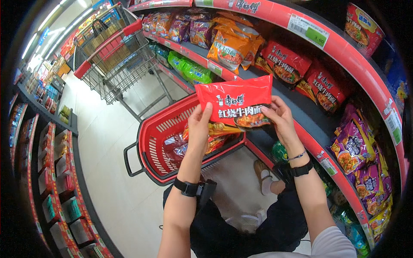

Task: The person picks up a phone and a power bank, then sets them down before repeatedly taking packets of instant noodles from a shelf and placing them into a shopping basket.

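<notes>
A red packet of instant noodles [234,101] is held up between both hands, its printed front turned towards me. My left hand [199,124] grips its left edge with the thumb on the front. At the packet's lower right side, my right hand [279,116] pinches it between thumb and fingers. Below the packet is a red plastic shopping basket [155,142] with a black handle; clear-wrapped and red-and-yellow packets [176,148] lie inside it. The held packet hides part of the basket.
Shelves with red edges [342,38] curve along the right, holding red noodle packets [285,61], orange packets [229,48], purple packets [351,148] and green packets [190,69]. A metal shopping cart [113,58] with cardboard boxes stands beyond the basket. Another shelf unit [72,154] lines the left.
</notes>
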